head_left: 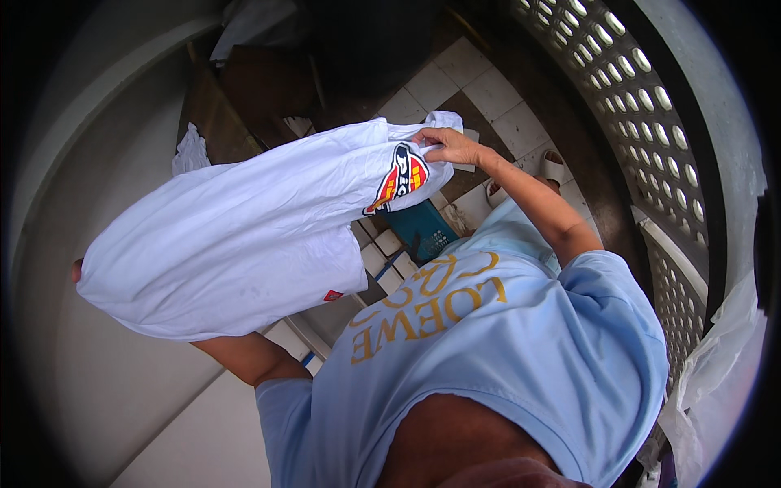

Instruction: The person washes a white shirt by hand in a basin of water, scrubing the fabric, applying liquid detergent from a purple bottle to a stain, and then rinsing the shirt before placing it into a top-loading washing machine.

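Observation:
A white T-shirt (236, 220) is stretched out across the middle, with a red, yellow and black printed emblem near its right end and a small red tag at its lower edge. My right hand (451, 146) pinches the cloth at the right end, just above the emblem. My left forearm goes in under the T-shirt from below. The cloth covers nearly all of my left hand (77, 271); only a fingertip shows past the far left end, so its grip is hidden.
A teal box (419, 232) sits below the T-shirt on the tiled floor (492, 81). To the right rises a perforated plastic panel (643, 106), with a translucent plastic bag (708, 382) near it. More white cloth (192, 150) lies by a pale surface (138, 179) at left.

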`<state>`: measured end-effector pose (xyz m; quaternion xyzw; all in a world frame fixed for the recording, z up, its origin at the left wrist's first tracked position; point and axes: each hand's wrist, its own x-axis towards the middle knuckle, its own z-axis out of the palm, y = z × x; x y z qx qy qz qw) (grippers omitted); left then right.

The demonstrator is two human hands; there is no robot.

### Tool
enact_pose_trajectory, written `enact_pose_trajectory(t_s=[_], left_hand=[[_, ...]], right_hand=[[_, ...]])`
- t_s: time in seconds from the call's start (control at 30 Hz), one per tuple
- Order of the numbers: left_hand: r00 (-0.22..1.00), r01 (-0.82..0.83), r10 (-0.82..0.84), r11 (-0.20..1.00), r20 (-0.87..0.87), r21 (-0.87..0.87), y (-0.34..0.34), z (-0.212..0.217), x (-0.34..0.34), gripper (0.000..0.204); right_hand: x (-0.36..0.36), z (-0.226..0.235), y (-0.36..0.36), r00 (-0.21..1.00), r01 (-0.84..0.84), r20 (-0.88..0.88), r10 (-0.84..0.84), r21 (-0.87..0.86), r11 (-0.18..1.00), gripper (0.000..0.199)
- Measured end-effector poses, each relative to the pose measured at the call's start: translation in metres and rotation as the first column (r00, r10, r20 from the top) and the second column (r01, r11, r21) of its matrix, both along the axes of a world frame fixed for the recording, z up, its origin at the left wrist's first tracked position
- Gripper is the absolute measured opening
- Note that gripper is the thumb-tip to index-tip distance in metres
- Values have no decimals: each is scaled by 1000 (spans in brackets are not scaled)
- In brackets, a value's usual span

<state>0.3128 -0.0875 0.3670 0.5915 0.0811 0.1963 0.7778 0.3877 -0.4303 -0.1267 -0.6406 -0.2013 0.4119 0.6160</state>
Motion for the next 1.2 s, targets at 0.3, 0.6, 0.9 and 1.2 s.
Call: enact_pose_trajectory(t_s=[0.3,0.6,0.9,1.2], left_hand=[[996,-22,20,999,-84,-27,2,-19,-21,36],[994,-63,54,994,-98,-93,30,-45,-71,39],[876,-480,417,695,243,536,70,-123,-79,37],[962,-268,269,963,-38,33,77,-153,-98,39]], right_hand=[[-1,94,42,971,-29,-209,120,392,920,69],[82,125,18,954,159,228,-195,168,973,43],[146,180,-61,941,331,-44,-334,307,892,17],[176,254,-131,984,16,171,-41,142,990,32]])
